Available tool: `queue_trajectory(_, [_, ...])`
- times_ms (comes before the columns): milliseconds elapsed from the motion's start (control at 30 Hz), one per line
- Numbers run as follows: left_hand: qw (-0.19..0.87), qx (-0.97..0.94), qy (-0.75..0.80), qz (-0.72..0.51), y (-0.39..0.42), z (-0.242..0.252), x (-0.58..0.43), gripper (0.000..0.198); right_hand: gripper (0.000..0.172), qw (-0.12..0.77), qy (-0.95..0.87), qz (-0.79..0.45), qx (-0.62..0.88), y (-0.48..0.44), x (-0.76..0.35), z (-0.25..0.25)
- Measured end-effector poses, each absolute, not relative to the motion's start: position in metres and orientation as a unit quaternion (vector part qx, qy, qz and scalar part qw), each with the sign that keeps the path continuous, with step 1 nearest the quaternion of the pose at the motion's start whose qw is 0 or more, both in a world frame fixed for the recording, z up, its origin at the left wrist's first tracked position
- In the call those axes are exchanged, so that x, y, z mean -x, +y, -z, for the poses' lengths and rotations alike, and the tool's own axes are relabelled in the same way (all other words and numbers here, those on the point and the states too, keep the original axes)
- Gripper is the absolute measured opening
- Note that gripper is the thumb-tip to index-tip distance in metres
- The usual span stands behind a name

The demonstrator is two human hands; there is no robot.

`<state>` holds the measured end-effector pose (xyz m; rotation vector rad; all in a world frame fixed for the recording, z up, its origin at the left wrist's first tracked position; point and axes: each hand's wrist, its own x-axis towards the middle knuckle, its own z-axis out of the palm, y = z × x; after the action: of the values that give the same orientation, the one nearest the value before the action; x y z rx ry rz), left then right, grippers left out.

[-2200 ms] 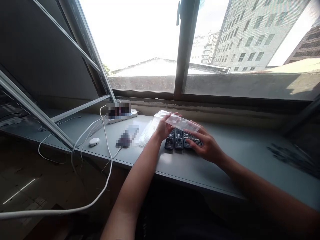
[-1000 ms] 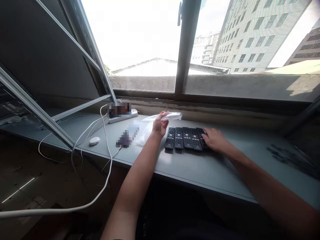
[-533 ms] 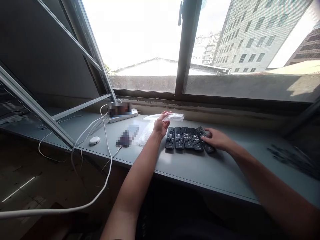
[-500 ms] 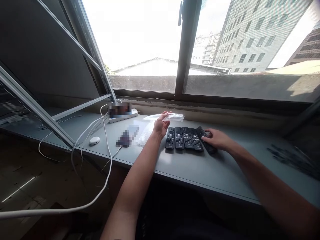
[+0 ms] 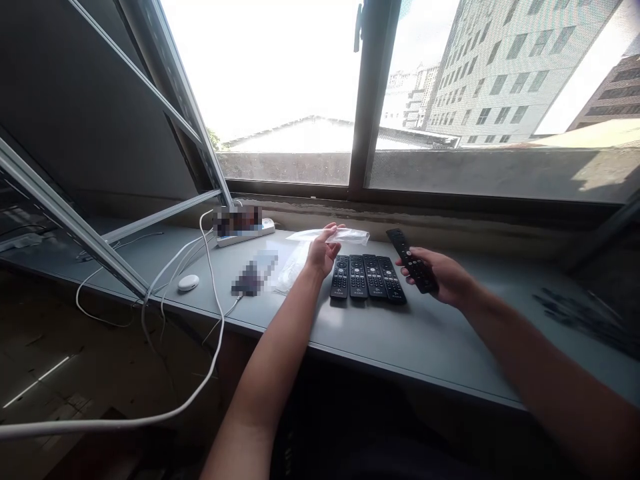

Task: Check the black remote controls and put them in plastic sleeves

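Observation:
My right hand (image 5: 440, 272) grips a black remote control (image 5: 411, 260), tilted with its buttons facing me, above the grey table (image 5: 370, 333). Just left of it, several more black remote controls (image 5: 369, 279) lie side by side in a row. Beyond that row's left end, my left hand (image 5: 324, 250) pinches a clear plastic bag (image 5: 353, 236) between thumb and fingers. More of the clear plastic spreads on the table to the left of that hand, partly behind the wrist.
A phone-like item (image 5: 254, 275), blurred out, lies on a charging cable at the left. Near it are a round white case (image 5: 189, 283), a power strip (image 5: 247, 232) and a hanging white cable (image 5: 215, 320). Metal shelf framing (image 5: 165, 213) leans at left; a window (image 5: 280, 93) stands behind.
My right hand has lifted the rightmost remote control off the table, away from the row, and turned it up. My left hand stays where it was with the bag.

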<state>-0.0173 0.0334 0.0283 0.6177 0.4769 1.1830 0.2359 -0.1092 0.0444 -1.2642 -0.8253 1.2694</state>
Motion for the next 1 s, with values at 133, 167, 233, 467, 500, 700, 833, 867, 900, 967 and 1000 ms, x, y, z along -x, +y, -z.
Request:
queue_trajectory(133, [0.76,-0.289,0.221,-0.538,0.033,-0.029,0.017,0.019,0.044,0.547,-0.266,-0.656,0.448,-0.111,-0.232,-0.047])
queue_trajectory(167, [0.76,-0.29,0.222,-0.537,0.033,-0.028,0.017,0.021,0.043,0.545,-0.252,-0.672,0.434,-0.111,-0.231,-0.047])
queue_trajectory(233, [0.761,-0.289,0.224,-0.536,0.033,-0.028,0.017,0.025,0.037,0.541,-0.228,-0.702,0.403,-0.111,-0.231,-0.047])
queue_trajectory(467, [0.76,-0.292,0.226,-0.535,0.032,-0.029,0.018,0.028,0.037,0.529,-0.156,-0.769,0.323,-0.114,-0.222,-0.046])
queue_trajectory(500, [0.759,-0.293,0.227,-0.535,0.032,-0.029,0.018,0.026,0.039,0.528,-0.143,-0.774,0.319,-0.115,-0.221,-0.047])
queue_trajectory(700, [0.758,-0.298,0.227,-0.534,0.033,-0.027,0.018,0.022,0.037,0.53,-0.104,-0.78,0.314,-0.115,-0.224,-0.048])
queue_trajectory(833, [0.756,-0.304,0.225,-0.534,0.034,-0.025,0.018,0.02,0.04,0.529,-0.124,-0.774,0.325,-0.116,-0.226,-0.05])
queue_trajectory(867, [0.756,-0.303,0.225,-0.534,0.034,-0.025,0.018,0.02,0.041,0.532,-0.127,-0.771,0.326,-0.116,-0.226,-0.05])
queue_trajectory(900, [0.757,-0.301,0.226,-0.534,0.034,-0.026,0.018,0.02,0.042,0.538,-0.13,-0.766,0.325,-0.116,-0.225,-0.05])
queue_trajectory(967, [0.758,-0.297,0.228,-0.534,0.034,-0.026,0.018,0.022,0.041,0.551,-0.129,-0.759,0.322,-0.117,-0.223,-0.05])
queue_trajectory(1000, [0.759,-0.296,0.228,-0.534,0.034,-0.026,0.018,0.023,0.04,0.557,-0.13,-0.758,0.315,-0.118,-0.222,-0.05])
